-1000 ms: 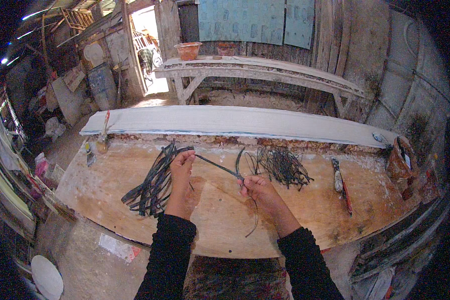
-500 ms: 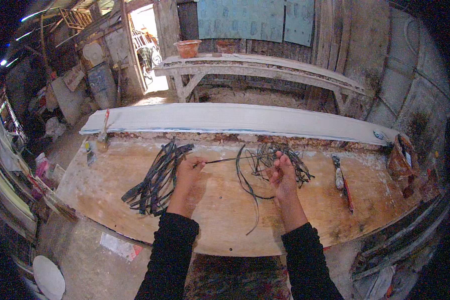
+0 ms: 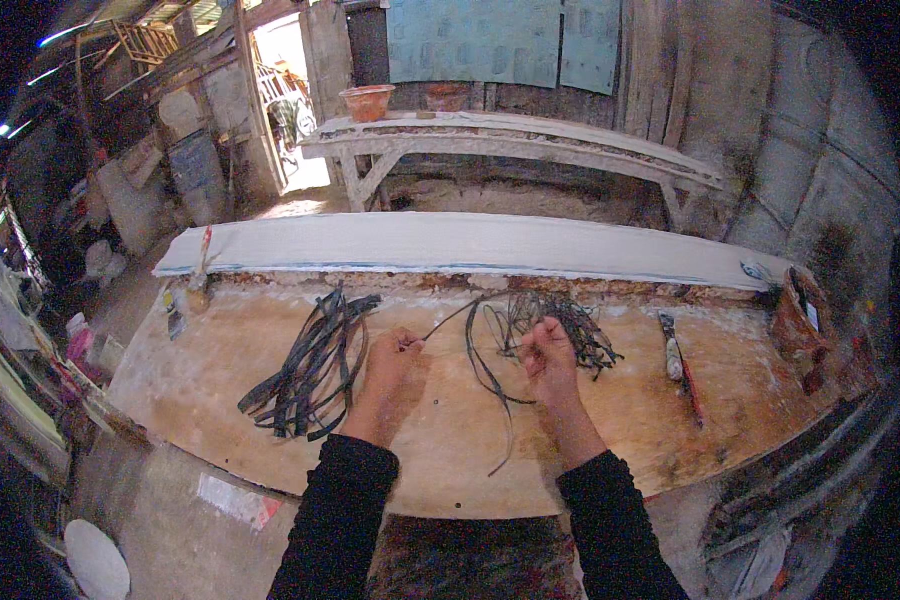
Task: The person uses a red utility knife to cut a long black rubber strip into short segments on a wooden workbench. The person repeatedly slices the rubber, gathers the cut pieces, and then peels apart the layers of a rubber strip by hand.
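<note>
My left hand [image 3: 392, 362] pinches the end of a thin dark strip [image 3: 450, 320], which arcs up and rightward, then bends down in a loose loop. My right hand [image 3: 550, 352] is raised with its fingers curled in; whatever they hold, if anything, cannot be made out. Behind it lies a tangled pile of thin dark strips [image 3: 592, 335], partly hidden by the hand. Left of my left hand lies a bundle of wider, flat dark strips [image 3: 305, 365]. Both bunches rest on a wooden board [image 3: 450, 440].
A long white slab [image 3: 450, 238] runs along the board's far side. A brush [image 3: 200, 270] and a small scraper [image 3: 174, 318] are at the left. Toward the right lie a slim red tool [image 3: 692, 395] and a brown container [image 3: 802, 310]. A bench [image 3: 530, 128] with bowls stands behind.
The strip between my hands has gone from nearly straight to a slack arc. My right hand has moved slightly down and left, and its fingers have curled in more.
</note>
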### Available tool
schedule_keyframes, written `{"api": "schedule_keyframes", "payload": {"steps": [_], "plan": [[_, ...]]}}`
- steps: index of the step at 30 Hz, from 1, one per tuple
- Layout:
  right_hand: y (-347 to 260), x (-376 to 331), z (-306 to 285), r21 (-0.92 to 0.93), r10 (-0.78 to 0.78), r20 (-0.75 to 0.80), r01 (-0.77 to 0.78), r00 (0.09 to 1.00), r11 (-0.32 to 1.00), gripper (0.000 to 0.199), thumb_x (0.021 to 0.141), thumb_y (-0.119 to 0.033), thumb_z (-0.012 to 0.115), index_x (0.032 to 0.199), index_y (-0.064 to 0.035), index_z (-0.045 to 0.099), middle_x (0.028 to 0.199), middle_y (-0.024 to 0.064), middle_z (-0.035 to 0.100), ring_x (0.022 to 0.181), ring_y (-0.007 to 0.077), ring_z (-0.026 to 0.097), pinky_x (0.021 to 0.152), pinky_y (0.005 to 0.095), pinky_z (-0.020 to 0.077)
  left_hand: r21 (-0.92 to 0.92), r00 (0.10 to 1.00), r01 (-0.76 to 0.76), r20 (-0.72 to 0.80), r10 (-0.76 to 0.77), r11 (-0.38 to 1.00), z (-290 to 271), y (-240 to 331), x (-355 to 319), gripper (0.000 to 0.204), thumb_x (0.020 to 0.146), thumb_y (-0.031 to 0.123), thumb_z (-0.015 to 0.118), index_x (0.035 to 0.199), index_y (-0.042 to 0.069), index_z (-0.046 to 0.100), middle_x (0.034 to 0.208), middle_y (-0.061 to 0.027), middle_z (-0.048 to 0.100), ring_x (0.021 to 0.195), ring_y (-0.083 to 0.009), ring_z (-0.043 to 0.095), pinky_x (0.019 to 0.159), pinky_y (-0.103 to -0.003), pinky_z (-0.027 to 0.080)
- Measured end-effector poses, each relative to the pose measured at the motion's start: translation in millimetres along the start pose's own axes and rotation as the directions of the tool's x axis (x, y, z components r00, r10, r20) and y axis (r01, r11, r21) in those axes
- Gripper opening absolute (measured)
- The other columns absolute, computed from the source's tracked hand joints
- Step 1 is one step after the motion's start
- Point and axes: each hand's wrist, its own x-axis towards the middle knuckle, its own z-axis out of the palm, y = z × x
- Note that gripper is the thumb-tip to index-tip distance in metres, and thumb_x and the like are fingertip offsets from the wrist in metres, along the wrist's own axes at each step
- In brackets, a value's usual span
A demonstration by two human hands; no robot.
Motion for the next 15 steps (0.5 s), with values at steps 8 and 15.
{"api": "schedule_keyframes", "payload": {"steps": [8,15], "plan": [[23,-24,29,-0.496,0.191,-0.128,-0.230,0.973,0.838,0.009,0.080,-0.012,0.058,0.085,-0.0079,0.052,0.069,-0.0012,0.053,0.065,0.0082,0.054,0.053,0.0210,0.0415,-0.463,0.987,0.151,0.125,-0.104,0.873,50,8,-16,0.009,0.079,0.008,0.058,0.084,0.001,0.056,0.073,-0.0029,0.050,0.060,-0.0114,0.047,0.051,-0.026,0.041],[14,-31,45,-0.548,0.248,-0.188,-0.311,0.950,0.777,0.007,0.080,-0.014,0.058,0.078,-0.0083,0.054,0.063,-0.0054,0.048,0.055,0.0028,0.041,0.048,0.0175,0.0319,-0.616,0.950,0.267,0.298,-0.095,0.741,64,28,-37,0.008,0.084,0.006,0.048,0.088,-0.001,0.048,0.078,-0.0089,0.053,0.064,-0.0217,0.056,0.053,-0.033,0.048]]}}
